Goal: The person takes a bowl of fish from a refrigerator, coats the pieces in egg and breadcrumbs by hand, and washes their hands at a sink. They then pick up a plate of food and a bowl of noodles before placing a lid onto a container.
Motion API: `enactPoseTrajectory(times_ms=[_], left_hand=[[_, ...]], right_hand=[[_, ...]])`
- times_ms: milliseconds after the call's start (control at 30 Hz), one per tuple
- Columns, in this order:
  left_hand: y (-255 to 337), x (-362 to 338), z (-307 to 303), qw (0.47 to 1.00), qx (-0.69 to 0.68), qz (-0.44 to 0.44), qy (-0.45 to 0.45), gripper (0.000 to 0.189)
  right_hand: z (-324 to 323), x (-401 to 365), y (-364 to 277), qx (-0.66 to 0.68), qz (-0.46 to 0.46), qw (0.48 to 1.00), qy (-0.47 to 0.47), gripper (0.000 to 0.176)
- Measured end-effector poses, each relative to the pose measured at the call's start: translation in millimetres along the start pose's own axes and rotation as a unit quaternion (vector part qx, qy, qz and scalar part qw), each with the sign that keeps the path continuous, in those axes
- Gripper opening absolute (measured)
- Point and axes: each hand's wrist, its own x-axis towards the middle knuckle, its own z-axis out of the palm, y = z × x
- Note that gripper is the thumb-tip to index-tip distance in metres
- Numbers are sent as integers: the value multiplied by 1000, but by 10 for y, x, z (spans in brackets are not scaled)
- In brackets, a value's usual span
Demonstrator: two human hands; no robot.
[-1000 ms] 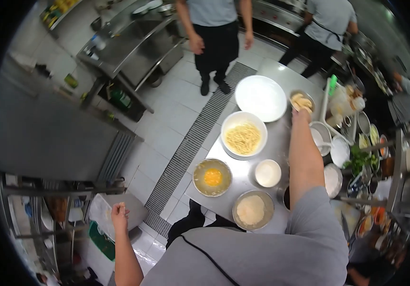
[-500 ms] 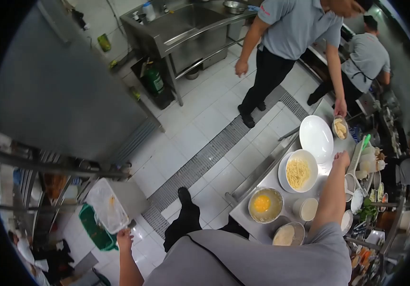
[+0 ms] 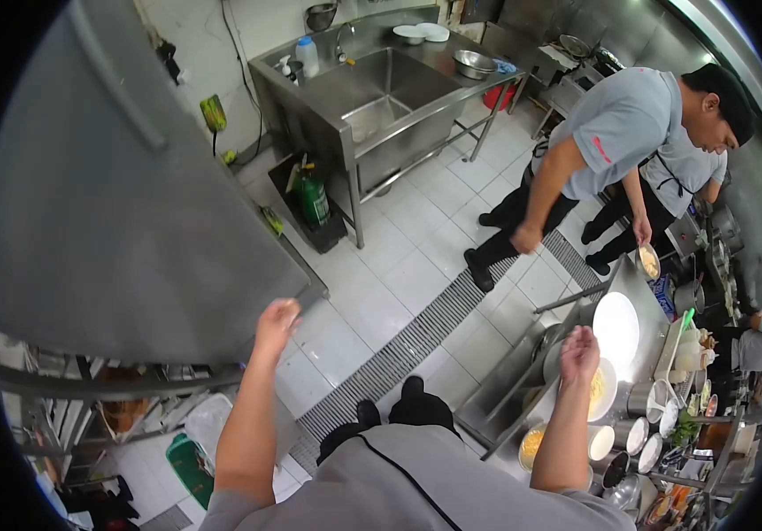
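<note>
My left hand is raised in front of the large grey metal door, smeared by motion, so its fingers cannot be made out. Palm up, my right hand has loosely bent fingers apart and holds nothing. It is over the edge of the steel counter, nearest to the noodle bowl, which it partly covers. Behind that bowl lies a white oval plate. Closer to me, my right forearm partly hides a bowl of yellow egg. Beside it stands a white-filled container.
A co-worker leans over the counter's far end, holding a small bowl. Another person stands behind. A steel sink is at the back. A green basket and lined bin are lower left.
Both my hands have risen, the right moving off the counter's far side toward its near edge. The view has shifted. The co-worker has bent forward, with the small bowl still in hand.
</note>
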Motion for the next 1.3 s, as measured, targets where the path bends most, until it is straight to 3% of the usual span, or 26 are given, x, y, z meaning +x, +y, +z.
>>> enactPoseTrajectory(times_ms=[100,267,333,400,467,567,667,733,800,900,1000,1133,1200,1300], left_hand=[[901,872,510,994,-5,76,-80,29],[2027,2008,805,986,26,147,-69,28],[2204,2302,647,992,-45,110,-33,28],[2157,2561,402,994,-36,86,63,29],[2121,2665,433,995,-11,76,68,29],[2209,2681,462,996,-69,52,31,27],[2256,3020,380,974,-170,45,145,24],[2366,3440,354,963,-168,69,200,23],[2844,3887,553,970,-127,92,188,26],[3561,4969,998,974,-127,155,108,33],[4171,6272,1600,982,-130,134,9,38],[4173,8294,2251,986,-162,22,-20,30],[3959,9255,2535,985,-170,-6,-14,26],[3855,10196,2752,952,-292,-96,-6,23]], right_hand=[[475,-130,616,4,75,997,0,11],[876,528,1450,-12,155,987,37,11],[1250,950,1618,-21,178,983,37,11],[1550,1285,1717,-66,193,975,88,12],[1866,1720,1773,-79,201,973,80,18],[2509,2228,1775,-131,187,974,2,20],[3253,2668,1815,-127,181,975,-24,19],[3696,2930,1896,-123,184,975,-36,19],[4072,3173,2025,-119,192,971,-79,19],[4635,3442,2150,-153,180,968,-82,18],[5031,3754,2225,-206,171,960,-81,15],[5598,4142,2429,-240,197,950,-39,14],[6000,4264,2554,-260,200,942,-74,12],[6586,4471,2892,-297,202,927,-109,12]])
